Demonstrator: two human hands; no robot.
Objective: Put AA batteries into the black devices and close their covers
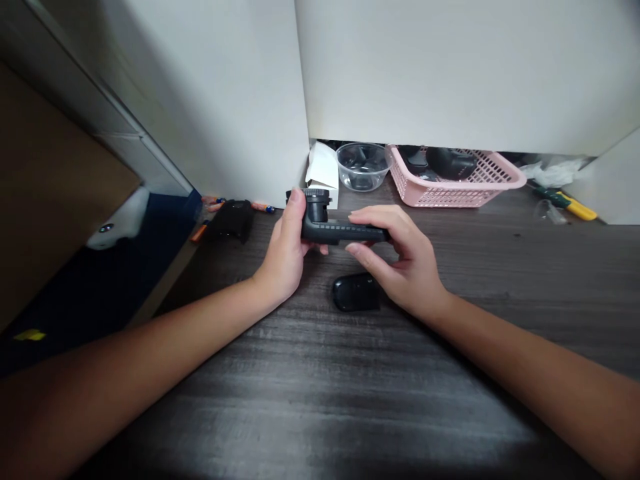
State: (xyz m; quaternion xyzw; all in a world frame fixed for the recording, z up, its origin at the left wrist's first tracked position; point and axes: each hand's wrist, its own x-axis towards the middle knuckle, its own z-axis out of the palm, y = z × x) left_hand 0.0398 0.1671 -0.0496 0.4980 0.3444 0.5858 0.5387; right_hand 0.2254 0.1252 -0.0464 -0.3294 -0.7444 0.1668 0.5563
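A black device with a flat body and a ridged round knob on top is held level above the table between both hands. My left hand is closed around its left end, the thumb against the knob; some of its fingers are hidden behind. At the right end, my right hand grips the flat body between its thumb below and its fingers above. A glossy black piece with a rounded end lies on the table just under my right hand, partly covered by it.
White panels rise behind the dark wood-grain table. Along them stand a white box, a clear plastic bowl and a pink basket with black items. A yellow-handled tool lies right; orange batteries and a black item lie left.
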